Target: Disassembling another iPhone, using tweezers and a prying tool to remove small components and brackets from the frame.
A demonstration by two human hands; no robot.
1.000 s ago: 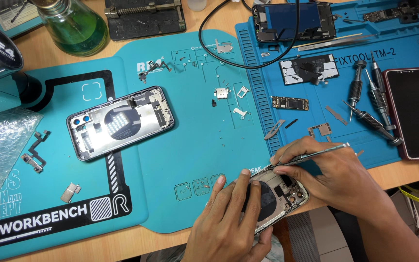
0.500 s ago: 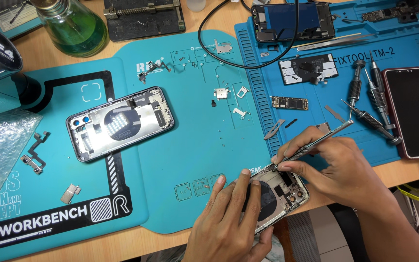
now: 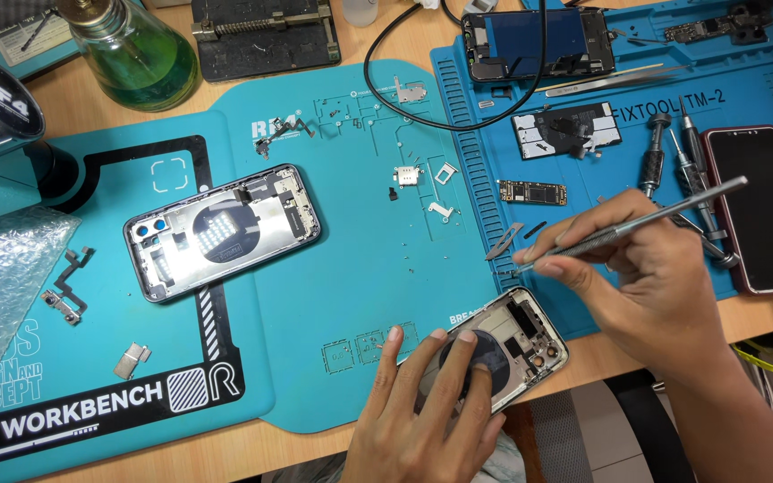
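the left hand [image 3: 422, 420] pins the opened phone shell [image 3: 494, 349], light and fragile, by its flat back, while the right hand [image 3: 646, 286] just above pinches thin stiff metal tweezers [image 3: 628, 228] shut.

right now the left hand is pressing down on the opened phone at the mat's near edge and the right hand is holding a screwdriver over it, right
Not quite. The head view shows the right hand holding slim metal tweezers, not a screwdriver; the screwdrivers lie on the blue mat. The rest stands: the left hand presses on the opened phone at the near edge.
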